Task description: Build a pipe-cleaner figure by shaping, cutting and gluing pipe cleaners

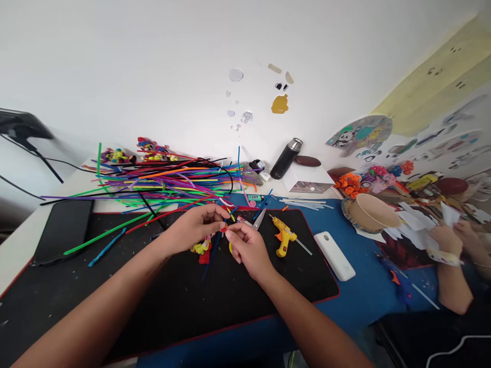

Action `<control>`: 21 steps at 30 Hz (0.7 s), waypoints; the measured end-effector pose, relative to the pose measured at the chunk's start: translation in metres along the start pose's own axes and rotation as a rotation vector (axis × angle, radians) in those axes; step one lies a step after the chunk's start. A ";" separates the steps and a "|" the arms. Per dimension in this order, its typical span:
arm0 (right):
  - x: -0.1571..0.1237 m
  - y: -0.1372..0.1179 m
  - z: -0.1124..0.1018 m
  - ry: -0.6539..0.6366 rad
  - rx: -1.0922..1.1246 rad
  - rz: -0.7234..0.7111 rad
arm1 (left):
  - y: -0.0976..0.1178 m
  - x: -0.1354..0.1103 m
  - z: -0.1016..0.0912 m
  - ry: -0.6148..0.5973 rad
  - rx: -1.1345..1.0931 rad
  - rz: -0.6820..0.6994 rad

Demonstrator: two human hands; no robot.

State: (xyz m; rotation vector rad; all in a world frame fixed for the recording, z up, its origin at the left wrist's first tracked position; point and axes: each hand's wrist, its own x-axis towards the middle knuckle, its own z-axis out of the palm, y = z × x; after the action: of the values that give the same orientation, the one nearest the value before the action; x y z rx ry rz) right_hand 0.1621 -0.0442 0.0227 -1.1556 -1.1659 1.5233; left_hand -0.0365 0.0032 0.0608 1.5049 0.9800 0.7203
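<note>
My left hand [199,227] and my right hand [248,251] meet over the black mat [172,301], fingertips pinched close together. Between them is a small red piece [224,228], apparently bent pipe cleaner; the fingers partly hide it. Just below my left hand lies a small yellow and red pipe cleaner figure [201,249]. A dark blue pipe cleaner [209,263] slants down beside it. Open scissors [259,220] lie behind my right hand, their handles mostly covered by it. To the right rests a yellow glue gun [283,238] with a glue stick in its back.
Many coloured pipe cleaners [172,181] are heaped along the wall. A black phone-like slab [63,230] lies left; a white power bank [335,256] lies right. Behind stand a black flask [286,158] and white box [309,179]. At far right, another person's hands [447,240] hold paper.
</note>
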 end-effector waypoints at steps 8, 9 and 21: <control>0.002 -0.008 0.002 -0.014 -0.030 -0.002 | 0.000 0.001 0.010 0.082 0.013 0.062; 0.002 -0.009 0.002 -0.009 -0.037 -0.004 | 0.001 0.001 0.012 0.088 0.014 0.075; -0.001 -0.004 -0.001 -0.039 -0.080 0.003 | 0.009 -0.001 0.005 -0.076 0.060 -0.023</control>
State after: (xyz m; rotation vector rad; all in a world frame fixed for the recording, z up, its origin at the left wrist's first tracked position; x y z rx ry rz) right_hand 0.1634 -0.0441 0.0272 -1.1859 -1.2617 1.5188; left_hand -0.0312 0.0000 0.0693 1.5598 0.9667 0.6176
